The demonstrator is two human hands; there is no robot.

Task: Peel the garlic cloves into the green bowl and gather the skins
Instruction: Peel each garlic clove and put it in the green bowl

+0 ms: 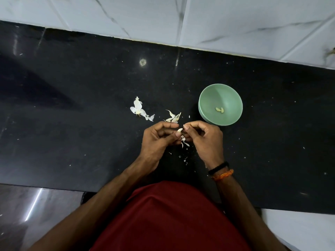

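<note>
Grip: both hands work one garlic clove (179, 130), held just above the bench near its front edge, mid-length. Left hand (157, 140) pinches the clove between thumb and curled fingers; right hand (204, 140) is curled, fingertips at the clove's right end, prob. picking at skin. Clove's long axis runs roughly left-right, slightly tilted; which end is the tip, cannot tell. Held over the bench so loose skin (183, 141) drops below the hands. Green bowl (220, 104) sits just beyond the right hand, short reach; two peeled cloves (219, 109) inside. Skin piles (173, 117), (140, 109) lie toward bench centre, ungathered.
</note>
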